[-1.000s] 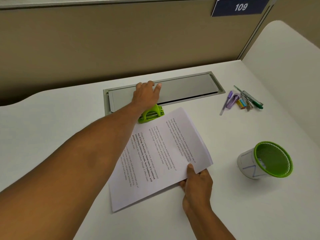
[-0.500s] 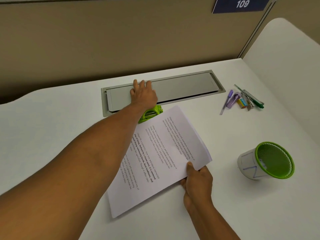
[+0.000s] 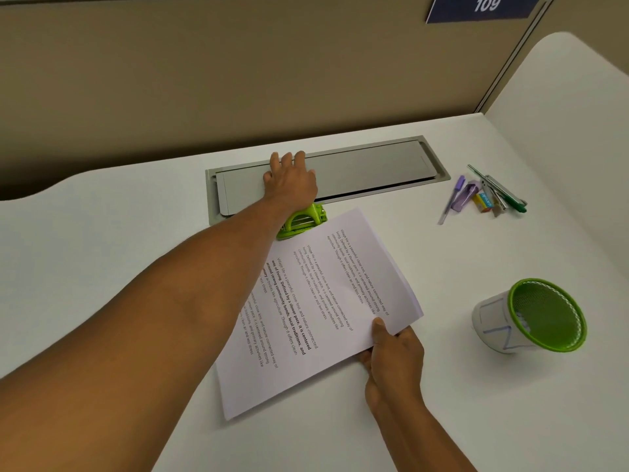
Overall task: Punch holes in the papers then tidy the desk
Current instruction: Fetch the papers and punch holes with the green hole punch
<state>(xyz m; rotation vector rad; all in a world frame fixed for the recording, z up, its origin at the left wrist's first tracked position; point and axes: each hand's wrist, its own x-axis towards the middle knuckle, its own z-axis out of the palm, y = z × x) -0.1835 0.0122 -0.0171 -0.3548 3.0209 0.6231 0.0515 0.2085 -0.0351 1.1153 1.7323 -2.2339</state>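
At the far middle of the table [image 3: 102,233], the left hand [image 3: 291,185] presses flat, fingers spread, on the green hole punch [image 3: 301,221]; the right hand [image 3: 394,352] pinches the papers' [image 3: 316,301] near-right corner.

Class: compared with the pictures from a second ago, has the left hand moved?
Yes. The left hand has slid leftward along the grey cable tray lid, pressing the green hole punch.

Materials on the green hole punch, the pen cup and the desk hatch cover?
Hole punch: glossy lime plastic shell, it seems, with a metallic strip inside.
Pen cup: green wire mesh, likely painted metal, with a white paper-like wrap outside.
Hatch cover: matte grey, flat with an even sheen; metal or plastic, unclear.
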